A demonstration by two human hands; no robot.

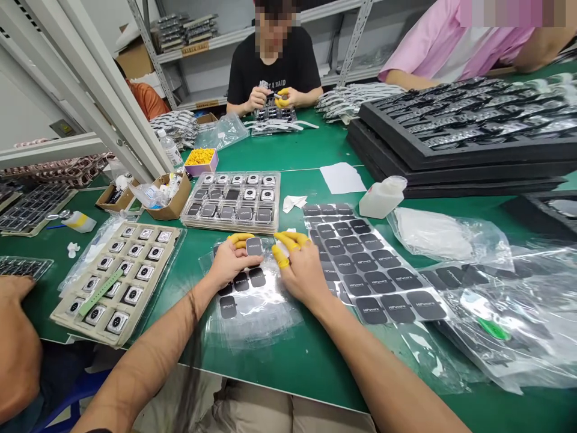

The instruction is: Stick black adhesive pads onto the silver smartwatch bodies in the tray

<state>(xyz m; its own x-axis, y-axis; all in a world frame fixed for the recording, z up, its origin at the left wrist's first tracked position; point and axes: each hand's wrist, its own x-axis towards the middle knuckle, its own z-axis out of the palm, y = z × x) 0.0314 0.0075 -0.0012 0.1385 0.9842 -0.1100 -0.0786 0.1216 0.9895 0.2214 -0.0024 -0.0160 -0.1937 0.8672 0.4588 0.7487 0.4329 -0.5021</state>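
Observation:
My left hand (235,261), with yellow finger cots, pinches a dark square sticker piece (254,246) between thumb and fingers. Just right of it is my right hand (297,264), also in yellow cots, its fingers bent near a small white piece (283,248); whether it grips that piece is unclear. Below my hands lies a stack of clear sheets (261,313) with several dark squares left on it. A sheet of dark square stickers (364,279) lies to the right. Beyond my hands stands a clear tray (229,224) of square watch parts.
A second tray of watch parts (149,279) with a green strap is at left. A white bottle (383,197), plastic bags (451,234) and stacked black foam trays (424,162) are at right. A person (273,66) works across the table; an arm (15,337) shows at far left.

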